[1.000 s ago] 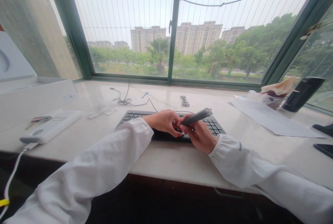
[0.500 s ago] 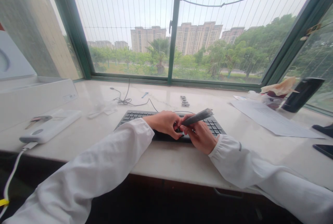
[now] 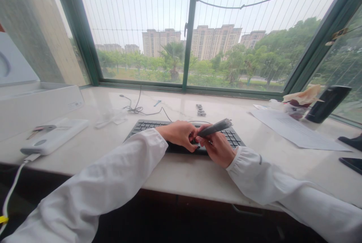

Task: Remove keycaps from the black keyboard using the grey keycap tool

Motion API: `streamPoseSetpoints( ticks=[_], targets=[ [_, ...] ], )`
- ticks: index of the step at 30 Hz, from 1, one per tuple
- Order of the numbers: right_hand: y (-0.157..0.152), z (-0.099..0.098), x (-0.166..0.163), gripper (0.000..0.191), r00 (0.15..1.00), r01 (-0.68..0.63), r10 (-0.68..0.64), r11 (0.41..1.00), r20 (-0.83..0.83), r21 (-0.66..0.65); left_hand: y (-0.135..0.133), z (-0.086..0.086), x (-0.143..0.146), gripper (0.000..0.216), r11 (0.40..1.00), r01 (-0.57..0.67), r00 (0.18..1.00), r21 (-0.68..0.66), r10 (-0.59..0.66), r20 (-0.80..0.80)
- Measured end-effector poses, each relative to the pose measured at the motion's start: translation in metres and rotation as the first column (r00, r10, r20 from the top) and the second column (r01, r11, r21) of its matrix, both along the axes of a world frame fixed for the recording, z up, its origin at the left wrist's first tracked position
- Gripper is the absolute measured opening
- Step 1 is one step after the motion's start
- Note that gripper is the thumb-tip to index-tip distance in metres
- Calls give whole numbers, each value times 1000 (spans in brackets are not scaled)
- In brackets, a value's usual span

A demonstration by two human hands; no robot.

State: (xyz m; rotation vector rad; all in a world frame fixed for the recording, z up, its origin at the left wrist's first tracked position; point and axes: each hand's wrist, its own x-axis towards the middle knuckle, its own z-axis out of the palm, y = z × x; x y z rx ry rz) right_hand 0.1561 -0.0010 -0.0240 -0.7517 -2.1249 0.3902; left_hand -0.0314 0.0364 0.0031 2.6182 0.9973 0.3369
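Observation:
A black keyboard [image 3: 147,124] lies flat near the counter's front edge, its middle covered by both hands. My left hand [image 3: 179,133] rests over it, thumb and fingers closed in a pinch around something small and dark that I cannot make out. Close against those fingertips, my right hand [image 3: 221,148] is wrapped around a thick dark grey pen-shaped tool [image 3: 215,127]. The tool slants up to the right and its upper end looks ragged, like bristles; its lower tip is hidden by my fingers. Several small dark keycap-like pieces [image 3: 201,110] stand in a column behind the keyboard.
A thin black cable [image 3: 149,113] curls behind the keyboard, near a small blue tool [image 3: 157,103] and clear plastic wrapping [image 3: 110,119]. Leftward are a white power bank [image 3: 60,133] with keys and a white box [image 3: 42,103]. Paper sheets [image 3: 294,130] and a black phone-like object [image 3: 328,103] stand right.
Both hands and the tool stay in almost the same place. The view shifts very slightly; nothing has been let go or picked up.

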Motion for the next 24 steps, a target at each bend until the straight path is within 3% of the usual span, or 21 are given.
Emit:
streamPoseSetpoints(
  ticks=[17,24],
  targets=[
    [1,1,0,6,1000,-25,24,997,-17,-77,-1,3,0,28,1000,9,1000,-17,-9,-10],
    [-3,4,-1,6,999,45,-44,998,18,-51,1,1,0,30,1000,12,1000,-3,-12,-1]
  ],
)
